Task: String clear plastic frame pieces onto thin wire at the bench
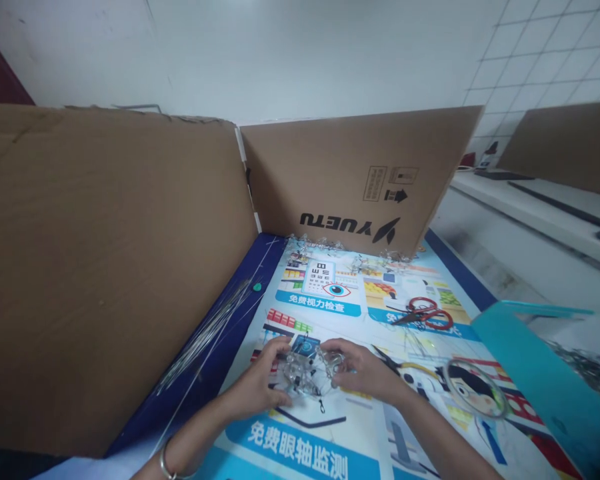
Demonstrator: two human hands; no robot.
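Observation:
A loose bunch of clear, shiny pieces with thin wire and small dark clips is between my two hands, low over the printed sheet. My left hand curves round its left side, thumb toward me and fingers on the far side. From the right, my right hand has its bent fingers on the clear pieces. A small black clip hangs out at the near side of the bunch. What exactly the clear pieces are is too blurred to tell.
Red-handled scissors, yellow-handled pliers and a round clear coil or ring lie to the right. A turquoise box holds many metal bits. Thin wires lie left. Cardboard panels wall the left and back.

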